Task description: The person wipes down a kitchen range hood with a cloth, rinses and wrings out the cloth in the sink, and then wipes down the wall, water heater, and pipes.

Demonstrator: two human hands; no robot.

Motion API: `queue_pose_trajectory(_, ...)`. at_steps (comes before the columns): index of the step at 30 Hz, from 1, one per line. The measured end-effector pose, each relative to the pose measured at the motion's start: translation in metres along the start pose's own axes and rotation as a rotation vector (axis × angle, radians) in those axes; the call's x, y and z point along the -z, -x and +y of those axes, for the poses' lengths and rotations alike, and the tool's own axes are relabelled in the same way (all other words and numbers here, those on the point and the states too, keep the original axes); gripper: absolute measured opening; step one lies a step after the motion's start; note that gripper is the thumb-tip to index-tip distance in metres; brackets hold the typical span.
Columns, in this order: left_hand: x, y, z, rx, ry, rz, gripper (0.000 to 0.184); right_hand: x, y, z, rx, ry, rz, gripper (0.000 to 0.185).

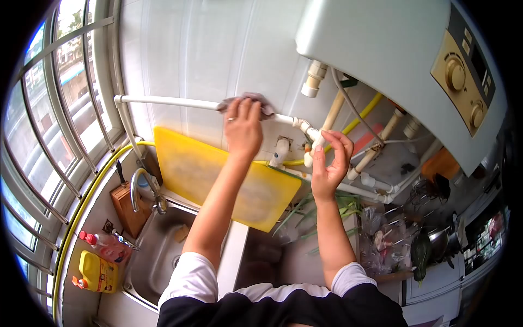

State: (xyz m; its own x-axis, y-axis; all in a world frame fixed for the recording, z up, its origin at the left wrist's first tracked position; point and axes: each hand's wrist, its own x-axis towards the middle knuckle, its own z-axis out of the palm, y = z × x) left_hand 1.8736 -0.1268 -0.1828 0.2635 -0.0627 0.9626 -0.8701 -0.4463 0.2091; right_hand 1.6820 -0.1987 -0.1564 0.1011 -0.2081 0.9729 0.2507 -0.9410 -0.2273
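Observation:
A greyish-brown cloth (266,104) is wrapped over a white pipe (174,102) that runs along the tiled wall. My left hand (243,131) presses the cloth around the pipe with its fingers bent over the top. To the right, my right hand (333,166) is raised with thumb and forefinger pinching at a white pipe fitting (316,143), just past the pipe's joint. Its other fingers are curled. Below my hands a yellow cutting board (218,174) leans against the wall.
A grey water heater (381,49) hangs at the upper right, with several pipes under it. At the lower left are a steel sink (158,256), a faucet (136,188), a knife block (128,210) and a yellow bottle (98,272). Green onions (343,207) lie on the counter. Window bars (49,141) line the left.

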Motion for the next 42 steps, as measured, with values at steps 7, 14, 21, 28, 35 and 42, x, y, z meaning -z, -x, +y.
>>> queue_pose_trajectory(7, -0.008, 0.017, 0.033, -0.352, 0.139, -0.154, 0.052, 0.003, 0.019, 0.028, -0.194, 0.033, -0.027, 0.053)
queue_pose_trajectory(14, -0.010, 0.009, 0.042, -0.021, 0.204, 0.018, 0.040, 0.000, 0.035, 0.059, -0.316, -0.137, -0.090, 0.058)
queue_pose_trajectory(21, -0.011, -0.002, 0.161, 0.238, 0.812, -0.012, 0.055, 0.006, 0.038, 0.090, -0.303, -0.119, -0.219, 0.043)
queue_pose_trajectory(28, -0.024, -0.031, 0.174, 0.128, 0.456, 0.022, 0.063, 0.018, 0.029, 0.058, -0.340, -0.156, -0.168, 0.032)
queue_pose_trajectory(35, 0.000, 0.003, 0.141, -0.148, 0.233, -0.160, 0.069, 0.017, 0.032, 0.077, -0.453, -0.332, -0.168, 0.038)
queue_pose_trajectory(42, 0.012, 0.083, 0.086, -0.123, 0.135, -0.153, 0.053, 0.025, 0.040, 0.078, -0.421, -0.282, -0.253, 0.065)
